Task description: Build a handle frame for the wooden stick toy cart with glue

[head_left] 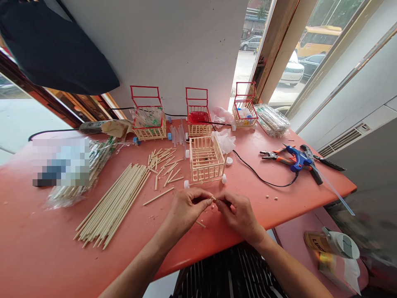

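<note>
Near the table's front edge, my left hand (187, 209) and my right hand (238, 215) meet fingertip to fingertip. Both are closed in a pinch on a small piece of wooden stick (214, 198), mostly covered by the fingers. Just beyond them stands a small cart made of wooden sticks (207, 161), with white caps as wheels and no red handle. A short stick (201, 224) lies beneath my hands. Left of the cart are cut stick pieces (167, 165), a longer single stick (158, 196) and a pile of long sticks (113, 207).
Three carts with red handles, including one (149, 124), line the wall. On the right lie a blue glue gun (300, 159), pliers (273, 155) and a black cord (257, 176). Bagged sticks (99, 161) lie left. A jar (331, 244) sits lower right.
</note>
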A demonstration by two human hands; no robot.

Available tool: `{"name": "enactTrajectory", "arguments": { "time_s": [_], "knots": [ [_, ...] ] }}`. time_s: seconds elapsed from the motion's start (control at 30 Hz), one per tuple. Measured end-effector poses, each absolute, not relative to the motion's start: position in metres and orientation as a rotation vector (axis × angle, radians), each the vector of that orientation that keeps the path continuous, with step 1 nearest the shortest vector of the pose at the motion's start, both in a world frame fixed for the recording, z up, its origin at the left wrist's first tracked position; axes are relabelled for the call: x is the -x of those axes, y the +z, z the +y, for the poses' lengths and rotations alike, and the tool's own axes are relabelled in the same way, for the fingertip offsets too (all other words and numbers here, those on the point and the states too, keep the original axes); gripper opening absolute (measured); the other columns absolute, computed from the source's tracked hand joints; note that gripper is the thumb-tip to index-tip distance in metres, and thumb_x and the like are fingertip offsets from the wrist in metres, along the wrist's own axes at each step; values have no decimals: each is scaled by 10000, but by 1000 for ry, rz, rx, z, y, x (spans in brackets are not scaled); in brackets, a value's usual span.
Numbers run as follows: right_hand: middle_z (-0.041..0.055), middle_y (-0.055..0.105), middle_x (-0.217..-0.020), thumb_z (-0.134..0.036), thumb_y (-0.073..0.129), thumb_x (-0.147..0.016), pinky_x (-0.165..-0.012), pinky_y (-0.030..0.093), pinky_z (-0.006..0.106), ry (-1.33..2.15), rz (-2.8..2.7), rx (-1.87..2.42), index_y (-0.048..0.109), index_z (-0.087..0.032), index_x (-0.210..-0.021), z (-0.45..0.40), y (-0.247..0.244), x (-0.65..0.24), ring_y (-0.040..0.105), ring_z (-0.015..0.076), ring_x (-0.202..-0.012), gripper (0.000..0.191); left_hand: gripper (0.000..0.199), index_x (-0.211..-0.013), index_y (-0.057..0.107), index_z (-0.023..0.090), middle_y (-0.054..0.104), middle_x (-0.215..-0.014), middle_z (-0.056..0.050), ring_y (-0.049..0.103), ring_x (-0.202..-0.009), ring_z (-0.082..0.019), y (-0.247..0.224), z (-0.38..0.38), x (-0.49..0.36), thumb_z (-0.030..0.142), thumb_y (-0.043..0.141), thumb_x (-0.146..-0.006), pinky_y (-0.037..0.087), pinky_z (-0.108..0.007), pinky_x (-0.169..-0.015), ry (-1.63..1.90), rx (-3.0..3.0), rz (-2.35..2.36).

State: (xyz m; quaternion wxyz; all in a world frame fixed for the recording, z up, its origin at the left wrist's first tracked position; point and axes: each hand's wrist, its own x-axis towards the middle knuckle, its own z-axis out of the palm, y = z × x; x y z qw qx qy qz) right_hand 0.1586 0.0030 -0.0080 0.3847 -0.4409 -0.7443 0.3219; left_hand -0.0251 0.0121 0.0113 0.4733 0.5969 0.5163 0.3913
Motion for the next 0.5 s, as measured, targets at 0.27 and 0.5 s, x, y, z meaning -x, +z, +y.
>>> {"name": "enactTrajectory", "arguments": {
  "time_s": [0.27, 0.5],
  "knots": [
    [0, 635, -679, -234, 573, -976, -591, 412, 222, 827, -1891, 1130, 651, -169, -812, 3, -8, -158, 562, 121, -604, 193, 134, -776, 809, 179, 805, -769, -57, 735, -730, -230, 8, 11, 26, 235, 689, -753, 552, -302, -679, 966, -1464, 1259],
    [-1, 637, -679, -233, 574, -976, -592, 411, 220, 825, -1890, 1132, 654, -166, -809, 3, -6, -158, 562, 118, -601, 197, 135, -782, 808, 175, 804, -777, -58, 735, -733, -228, 7, 12, 25, 241, 693, -755, 552, -297, -681, 966, -1453, 1250]
  ]
}}
